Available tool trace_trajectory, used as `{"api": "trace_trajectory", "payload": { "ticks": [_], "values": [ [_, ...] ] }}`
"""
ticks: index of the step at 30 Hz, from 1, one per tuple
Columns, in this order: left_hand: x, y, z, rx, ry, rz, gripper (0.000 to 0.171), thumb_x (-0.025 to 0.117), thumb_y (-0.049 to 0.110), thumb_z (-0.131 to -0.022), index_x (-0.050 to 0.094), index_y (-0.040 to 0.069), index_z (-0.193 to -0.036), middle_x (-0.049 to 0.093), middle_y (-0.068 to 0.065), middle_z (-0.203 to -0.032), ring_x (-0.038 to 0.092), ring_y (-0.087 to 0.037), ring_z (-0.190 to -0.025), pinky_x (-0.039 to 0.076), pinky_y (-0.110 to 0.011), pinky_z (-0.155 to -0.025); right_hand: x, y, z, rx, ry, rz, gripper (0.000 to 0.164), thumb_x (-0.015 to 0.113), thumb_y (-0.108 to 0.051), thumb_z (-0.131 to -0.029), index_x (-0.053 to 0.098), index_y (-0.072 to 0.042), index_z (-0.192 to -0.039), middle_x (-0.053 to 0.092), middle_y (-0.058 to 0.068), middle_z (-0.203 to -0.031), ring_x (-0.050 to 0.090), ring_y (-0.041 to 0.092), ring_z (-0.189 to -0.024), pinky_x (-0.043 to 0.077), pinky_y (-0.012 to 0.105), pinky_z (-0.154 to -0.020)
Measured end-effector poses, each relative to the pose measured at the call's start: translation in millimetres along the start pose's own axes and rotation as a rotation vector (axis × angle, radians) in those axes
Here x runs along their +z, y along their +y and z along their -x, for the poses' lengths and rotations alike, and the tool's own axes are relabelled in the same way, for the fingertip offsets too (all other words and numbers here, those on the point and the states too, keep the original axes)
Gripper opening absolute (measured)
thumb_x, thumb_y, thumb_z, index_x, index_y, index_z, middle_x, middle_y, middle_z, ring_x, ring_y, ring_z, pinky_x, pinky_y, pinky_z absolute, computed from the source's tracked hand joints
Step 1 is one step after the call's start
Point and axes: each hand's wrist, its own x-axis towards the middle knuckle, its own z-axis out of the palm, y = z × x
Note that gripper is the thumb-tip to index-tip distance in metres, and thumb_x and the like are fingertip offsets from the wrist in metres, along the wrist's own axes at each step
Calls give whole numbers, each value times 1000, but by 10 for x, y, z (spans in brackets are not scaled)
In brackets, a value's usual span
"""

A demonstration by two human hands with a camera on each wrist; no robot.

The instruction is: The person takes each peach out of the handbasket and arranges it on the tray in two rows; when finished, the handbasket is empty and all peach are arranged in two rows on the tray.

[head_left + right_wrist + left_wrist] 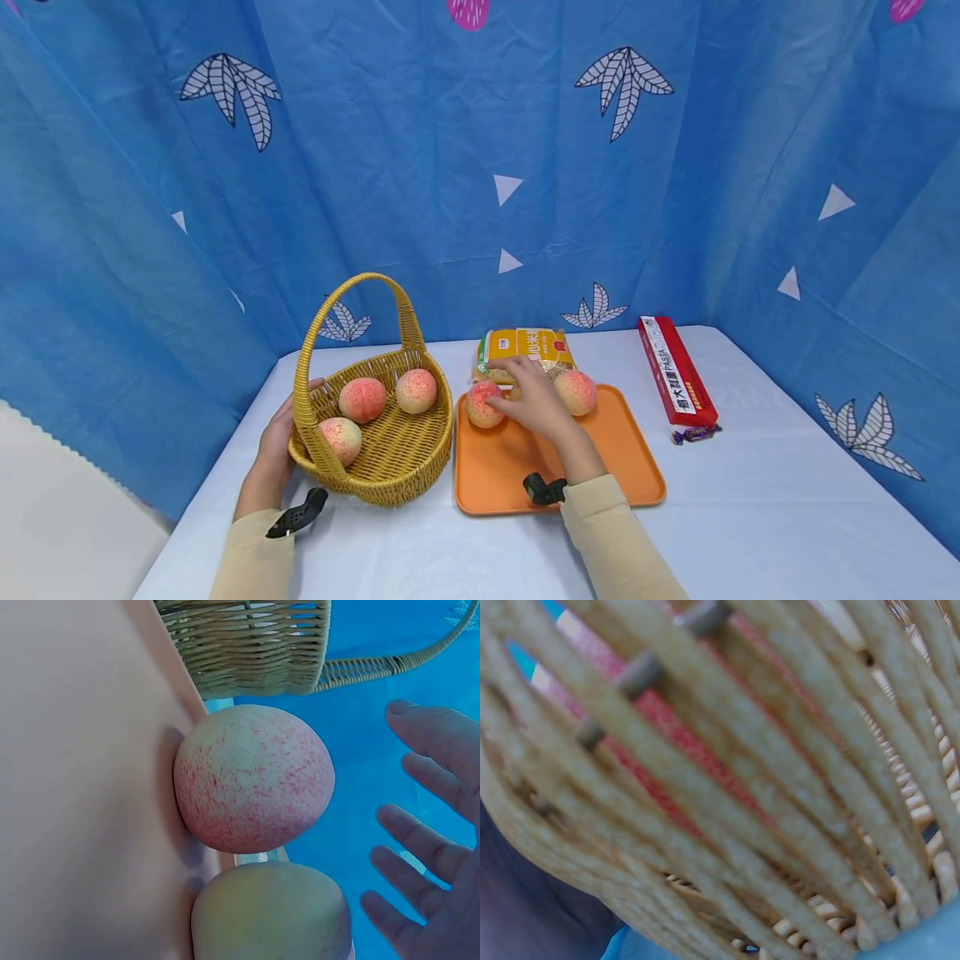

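A yellow wicker basket (390, 483) with a tall arched handle stands at the left, three peaches inside, one peach (363, 400) toward the middle. Along its left outer side my left hand (276, 437) rests against the weave, fingers reaching forward, partly hidden by the basket. My right hand (534, 402) is over the orange tray (495, 492), fingers spread and holding nothing. Beside its thumb lies the tray's left peach (485, 404). In the right wrist view a yellower peach (271, 915) sits beside that one. Right of the hand is another peach (576, 392).
Behind the tray lies a yellow grain bag (525, 343). At the right are a red pasta box (678, 371) and a small purple-wrapped candy (696, 434). A blue curtain (480, 167) hangs along the back and sides of the white table (420, 558).
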Motion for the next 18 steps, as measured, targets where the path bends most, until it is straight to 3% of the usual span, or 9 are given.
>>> {"api": "trace_trajectory", "payload": {
  "ticks": [3,10,18],
  "values": [
    [-3,8,-4,-2,-13,15,54,29,48,-107,29,29,-158,19,1,-167,23,-13,-149,34,-13,-101,18,-11,-4,-10,-2,16,49,80,-29,-85,63,-26,-131,58,7,-132,51,29,-121,48,51,-103],
    [-2,10,-11,-13,-8,6,52,29,47,-108,30,31,-157,19,3,-167,21,-13,-151,33,-15,-105,53,-42,-7,-25,-23,41,51,80,-29,-86,62,-23,-133,59,8,-132,51,29,-122,45,50,-106],
    [-1,-8,-10,-2,-3,2,53,29,48,-107,30,30,-158,24,-1,-165,29,-11,-146,37,-11,-98,84,-84,9,-46,-39,33,50,81,-30,-85,63,-24,-132,57,4,-137,50,28,-128,43,53,-109]
  ]
}}
